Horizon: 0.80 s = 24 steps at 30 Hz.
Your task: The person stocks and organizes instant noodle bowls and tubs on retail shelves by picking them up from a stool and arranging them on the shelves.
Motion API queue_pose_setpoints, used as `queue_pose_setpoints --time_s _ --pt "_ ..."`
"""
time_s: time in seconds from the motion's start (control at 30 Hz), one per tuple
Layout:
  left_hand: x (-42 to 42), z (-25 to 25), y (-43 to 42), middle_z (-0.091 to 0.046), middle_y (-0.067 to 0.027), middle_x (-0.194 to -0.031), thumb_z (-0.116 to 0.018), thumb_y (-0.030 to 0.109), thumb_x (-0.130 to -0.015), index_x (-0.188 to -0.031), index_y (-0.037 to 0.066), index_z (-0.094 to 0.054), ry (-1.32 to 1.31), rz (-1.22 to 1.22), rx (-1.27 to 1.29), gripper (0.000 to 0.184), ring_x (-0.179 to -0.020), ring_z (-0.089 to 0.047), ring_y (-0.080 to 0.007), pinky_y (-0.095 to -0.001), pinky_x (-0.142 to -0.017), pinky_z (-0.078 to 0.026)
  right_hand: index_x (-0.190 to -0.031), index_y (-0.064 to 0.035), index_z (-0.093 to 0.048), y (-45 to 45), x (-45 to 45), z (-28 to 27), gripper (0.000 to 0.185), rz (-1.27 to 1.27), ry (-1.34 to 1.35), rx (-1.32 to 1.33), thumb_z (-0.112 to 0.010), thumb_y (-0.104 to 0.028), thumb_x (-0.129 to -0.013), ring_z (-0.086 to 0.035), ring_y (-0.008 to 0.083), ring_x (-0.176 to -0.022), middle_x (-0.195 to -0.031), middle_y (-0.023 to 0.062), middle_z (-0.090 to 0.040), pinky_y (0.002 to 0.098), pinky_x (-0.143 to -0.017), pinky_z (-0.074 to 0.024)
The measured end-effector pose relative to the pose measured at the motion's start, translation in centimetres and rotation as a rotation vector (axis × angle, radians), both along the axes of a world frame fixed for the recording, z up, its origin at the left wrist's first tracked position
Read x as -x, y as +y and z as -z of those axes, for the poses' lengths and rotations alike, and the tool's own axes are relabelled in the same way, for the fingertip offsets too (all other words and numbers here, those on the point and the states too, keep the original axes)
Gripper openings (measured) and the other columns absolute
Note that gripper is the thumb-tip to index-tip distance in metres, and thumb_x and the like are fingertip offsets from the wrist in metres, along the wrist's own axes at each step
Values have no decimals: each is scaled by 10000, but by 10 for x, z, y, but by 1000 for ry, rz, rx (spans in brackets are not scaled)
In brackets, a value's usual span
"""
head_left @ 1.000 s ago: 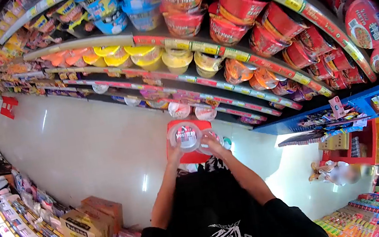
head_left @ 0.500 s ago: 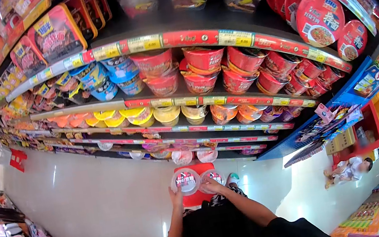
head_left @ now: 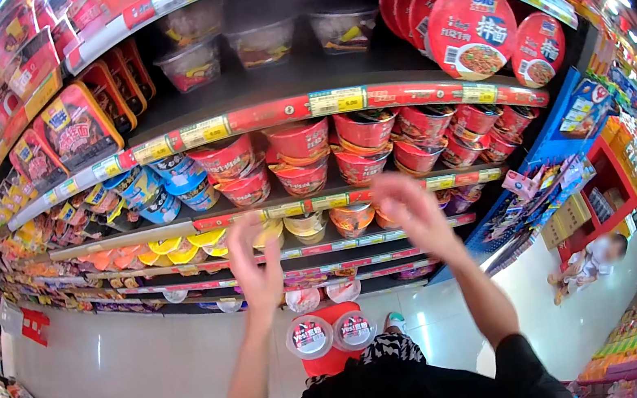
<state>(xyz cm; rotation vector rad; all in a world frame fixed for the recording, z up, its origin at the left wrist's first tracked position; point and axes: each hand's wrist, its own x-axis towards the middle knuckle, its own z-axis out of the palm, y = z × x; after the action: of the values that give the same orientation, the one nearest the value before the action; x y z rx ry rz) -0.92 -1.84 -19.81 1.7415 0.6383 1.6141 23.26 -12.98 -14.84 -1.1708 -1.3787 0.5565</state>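
My left hand (head_left: 256,266) is raised in front of the shelves, fingers apart and holding nothing. To its right, my right hand (head_left: 418,217) is also up and open, slightly blurred. Below them, two clear round tubs with red and black printed lids, the left tub (head_left: 309,338) and the right tub (head_left: 353,330), sit side by side on a red stool (head_left: 331,362). Beyond my hands are stacked red noodle bowls (head_left: 300,142) and, a row lower, yellow noodle cups (head_left: 306,227). Three clear plastic bowls (head_left: 260,46) stand on the dark shelf above.
Large red noodle bowls (head_left: 472,31) lean at the upper right, and boxed noodles (head_left: 77,128) stand at the upper left. A blue rack (head_left: 528,168) borders the shelves on the right. Behind it, a person in white (head_left: 591,261) is low on the tiled floor (head_left: 155,372).
Both hands have let go of the tubs and risen toward the shelves, spreading apart. The two tubs now rest on the stool. My view has tilted up.
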Motion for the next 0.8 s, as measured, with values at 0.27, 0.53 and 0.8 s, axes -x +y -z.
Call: queue_pose_setpoints --time_s 0.27,0.53,0.8 --pt "-150 -177 123 -589 -174 -1161 -613 235 -907 -1226 -59 -486 285 152 -266 452 -1114 -561 -223 -337 -940 -453 -1202 -52 -563 162 -82 -146 370 467 -803 -435 -629 -154 -852 -595 315 -988 -1151 202 -518 380 -788 -526" --pt "-203 -186 182 -563 -284 -1220 -577 421 -870 -1236 -78 -521 480 77 43 621 -1173 -534 -368 -388 -968 -407 -1240 -66 -476 191 -94 -156 537 716 -1051 -109 -640 -354 -818 -417 532 -1156 -1204 360 -454 526 -951 -409" --pt "-195 -192 178 -429 -170 -1372 -564 474 -907 -1405 -22 -322 366 412 369 743 -1240 -448 -281 -428 -972 -430 -992 -31 -578 200 -101 -142 354 684 -528 -35 -681 -283 -766 -493 471 -1097 -1042 327 -578 500 -921 -433"
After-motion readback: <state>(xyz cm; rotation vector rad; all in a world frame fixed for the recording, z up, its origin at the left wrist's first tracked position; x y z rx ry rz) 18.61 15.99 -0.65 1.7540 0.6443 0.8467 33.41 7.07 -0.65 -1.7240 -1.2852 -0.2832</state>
